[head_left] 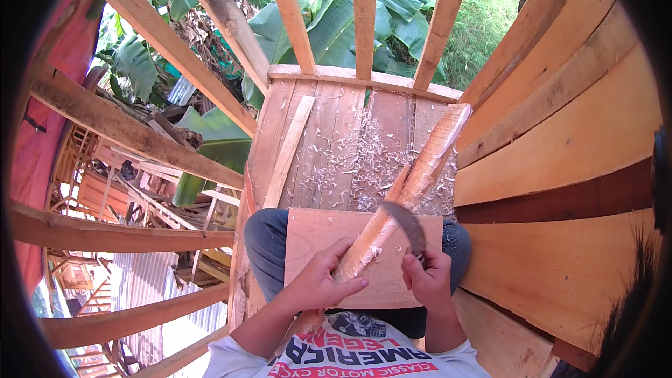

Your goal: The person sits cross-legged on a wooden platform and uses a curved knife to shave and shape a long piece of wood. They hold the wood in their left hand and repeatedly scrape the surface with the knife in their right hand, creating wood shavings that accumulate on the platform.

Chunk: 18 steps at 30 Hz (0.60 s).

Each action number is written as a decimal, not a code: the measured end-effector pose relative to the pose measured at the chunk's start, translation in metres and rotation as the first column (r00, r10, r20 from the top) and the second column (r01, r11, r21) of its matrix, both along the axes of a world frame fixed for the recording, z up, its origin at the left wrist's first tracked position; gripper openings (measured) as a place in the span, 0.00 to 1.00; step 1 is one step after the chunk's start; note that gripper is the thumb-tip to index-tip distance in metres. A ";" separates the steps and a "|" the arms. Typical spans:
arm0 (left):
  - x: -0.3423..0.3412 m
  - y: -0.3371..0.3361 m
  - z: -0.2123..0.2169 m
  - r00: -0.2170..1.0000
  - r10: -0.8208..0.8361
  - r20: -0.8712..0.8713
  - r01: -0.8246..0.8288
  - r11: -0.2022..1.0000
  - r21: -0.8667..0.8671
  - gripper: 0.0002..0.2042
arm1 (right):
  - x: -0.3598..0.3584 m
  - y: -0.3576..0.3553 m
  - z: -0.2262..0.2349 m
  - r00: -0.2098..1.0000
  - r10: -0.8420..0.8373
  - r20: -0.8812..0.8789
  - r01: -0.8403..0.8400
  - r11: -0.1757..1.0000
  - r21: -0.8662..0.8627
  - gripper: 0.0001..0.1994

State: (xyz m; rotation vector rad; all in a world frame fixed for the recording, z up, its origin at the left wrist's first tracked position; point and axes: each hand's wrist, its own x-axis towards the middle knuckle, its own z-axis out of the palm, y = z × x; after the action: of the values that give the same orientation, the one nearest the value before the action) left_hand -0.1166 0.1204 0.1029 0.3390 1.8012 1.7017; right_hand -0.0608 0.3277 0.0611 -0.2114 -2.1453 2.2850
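Here, left grip [327, 276] holds wood [428, 159], right grip [428, 278] a knife [411, 227]

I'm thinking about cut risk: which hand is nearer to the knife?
Right. The right hand is on the knife, gripping its near end. The left hand is apart from it, to its left and closer to the person's body, on the wood.

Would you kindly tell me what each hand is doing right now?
Left hand: holding the long, rough, light-brown wooden piece.
Right hand: closed, holding the curved, dark-grey metal-bladed knife.
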 end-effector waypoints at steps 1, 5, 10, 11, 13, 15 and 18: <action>0.002 -0.003 -0.002 0.997 -0.021 0.072 0.022 1.000 -0.010 0.26 | -0.003 0.004 -0.001 0.979 -0.203 -0.021 0.202 0.978 -0.049 0.09; 0.013 -0.014 -0.016 0.987 -0.027 0.159 0.030 0.999 -0.018 0.25 | -0.012 0.043 0.004 0.847 -0.530 -0.040 0.517 0.840 -0.166 0.09; 0.011 -0.012 -0.013 0.999 0.015 0.037 -0.015 1.000 -0.006 0.26 | 0.006 0.036 0.016 0.984 0.111 0.142 -0.074 0.966 -0.246 0.07; 0.011 -0.010 -0.013 0.999 0.026 0.025 -0.026 1.000 0.010 0.26 | 0.008 0.030 0.015 0.955 0.231 0.184 -0.175 0.945 -0.277 0.08; 0.010 -0.008 -0.011 1.000 0.026 -0.010 -0.026 1.000 0.006 0.26 | 0.009 0.017 0.010 0.851 0.462 0.252 -0.362 0.861 -0.357 0.08; 0.009 -0.007 -0.006 0.998 0.002 -0.056 -0.004 0.999 -0.037 0.26 | 0.003 0.019 0.013 0.920 0.320 0.226 -0.255 0.927 -0.274 0.08; 0.011 -0.007 -0.008 0.999 0.007 -0.031 -0.007 1.000 -0.020 0.27 | 0.005 0.013 0.013 0.917 0.299 0.265 -0.188 0.909 -0.372 0.06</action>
State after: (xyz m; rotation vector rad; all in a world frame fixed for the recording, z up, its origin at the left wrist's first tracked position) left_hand -0.1060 0.1132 0.0948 0.3530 1.8426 1.6907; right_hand -0.0558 0.3406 0.0737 -0.3474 -1.9793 2.9510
